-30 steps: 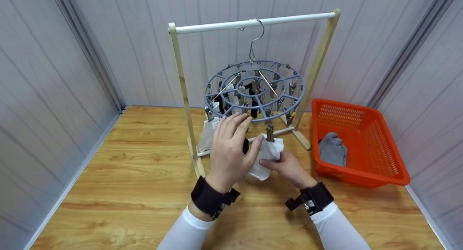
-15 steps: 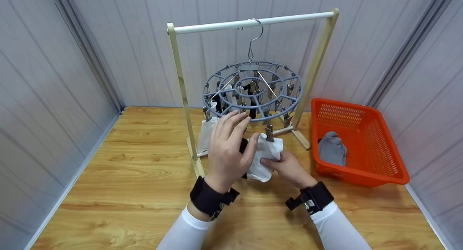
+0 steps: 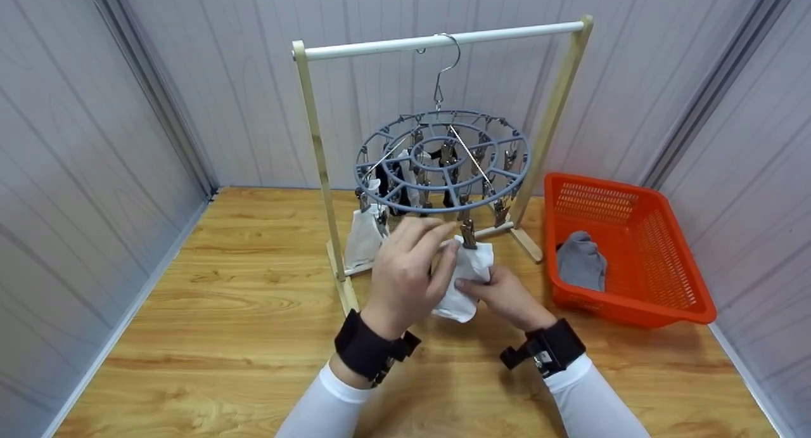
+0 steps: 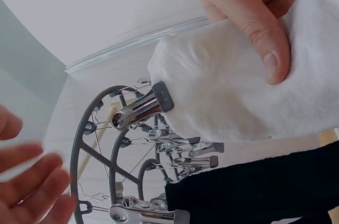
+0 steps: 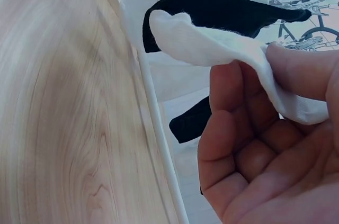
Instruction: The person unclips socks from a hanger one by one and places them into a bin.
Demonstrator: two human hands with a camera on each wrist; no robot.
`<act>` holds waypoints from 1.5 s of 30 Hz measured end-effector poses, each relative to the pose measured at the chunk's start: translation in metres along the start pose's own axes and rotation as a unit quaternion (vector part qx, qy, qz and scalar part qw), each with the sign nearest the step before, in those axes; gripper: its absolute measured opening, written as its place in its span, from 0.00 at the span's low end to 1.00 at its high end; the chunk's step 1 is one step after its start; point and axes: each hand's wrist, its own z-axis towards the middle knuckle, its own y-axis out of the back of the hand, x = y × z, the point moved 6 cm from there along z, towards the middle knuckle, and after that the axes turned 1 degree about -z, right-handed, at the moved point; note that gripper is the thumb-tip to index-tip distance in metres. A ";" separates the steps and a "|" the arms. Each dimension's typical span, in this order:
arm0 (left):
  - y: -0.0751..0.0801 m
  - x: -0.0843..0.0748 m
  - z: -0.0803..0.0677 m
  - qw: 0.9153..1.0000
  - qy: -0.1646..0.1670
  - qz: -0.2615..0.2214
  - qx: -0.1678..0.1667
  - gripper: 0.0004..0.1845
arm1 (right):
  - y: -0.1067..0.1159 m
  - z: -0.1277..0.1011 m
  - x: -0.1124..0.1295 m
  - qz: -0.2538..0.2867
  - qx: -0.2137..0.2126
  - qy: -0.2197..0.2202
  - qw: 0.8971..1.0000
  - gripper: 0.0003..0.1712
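Note:
A white sock point(image 3: 472, 273) hangs from a metal clip point(image 3: 468, 234) at the front of the round grey drying hanger point(image 3: 453, 200). My right hand point(image 3: 507, 295) pinches that sock at its side between thumb and fingers, as the right wrist view also shows. My left hand point(image 3: 408, 273) is just left of the clip, its fingers loosely bent and holding nothing. In the left wrist view the clip point(image 4: 143, 108) bites the sock's edge, with the left fingers point(image 4: 39, 187) apart from it. A black sock point(image 4: 254, 187) hangs beside the white one.
The hanger hooks over the white bar point(image 3: 380, 47) of a wooden stand. Another white sock point(image 3: 364, 238) hangs at its left, with more black and white ones behind. An orange basket point(image 3: 687, 260) at the right holds a grey sock point(image 3: 581, 262).
My left hand has dropped slightly from the hanger's rim, and its fingers have bent. The hanger has shifted a little. The right hand keeps hold of the white sock.

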 end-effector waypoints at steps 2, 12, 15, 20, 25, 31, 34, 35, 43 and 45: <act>-0.006 0.000 -0.001 1.000 -0.002 -0.002 0.031 0.14 | 0.000 0.000 0.001 -0.004 0.000 0.005 1.000 0.17; -0.031 0.013 -0.015 0.989 0.079 0.010 0.128 0.22 | -0.003 -0.002 0.003 -0.025 0.010 0.026 0.999 0.27; -0.037 0.017 -0.019 0.984 0.104 -0.010 0.146 0.25 | -0.005 -0.002 0.005 -0.026 0.018 0.032 0.999 0.27; -0.044 0.023 -0.023 0.972 0.147 -0.055 0.173 0.29 | -0.007 -0.003 0.008 -0.037 0.022 0.028 0.999 0.22; -0.045 0.026 -0.024 0.954 0.197 -0.124 0.191 0.32 | -0.009 -0.004 0.010 -0.035 0.027 0.031 0.999 0.24; -0.042 0.026 -0.024 0.942 0.218 -0.197 0.162 0.28 | -0.008 -0.005 0.008 -0.027 0.023 0.023 0.999 0.31; -0.042 0.025 -0.022 0.942 0.207 -0.221 0.142 0.26 | -0.008 -0.005 0.008 -0.031 0.020 0.024 0.999 0.32; -0.042 0.025 -0.022 0.943 0.203 -0.225 0.135 0.26 | -0.008 -0.005 0.008 -0.031 0.021 0.025 0.999 0.32; -0.040 0.027 -0.020 0.954 0.192 -0.206 0.100 0.19 | -0.011 -0.005 0.011 -0.046 0.037 0.035 0.998 0.25; -0.039 0.028 -0.020 0.957 0.193 -0.194 0.096 0.20 | -0.011 -0.005 0.011 -0.051 0.038 0.033 0.997 0.22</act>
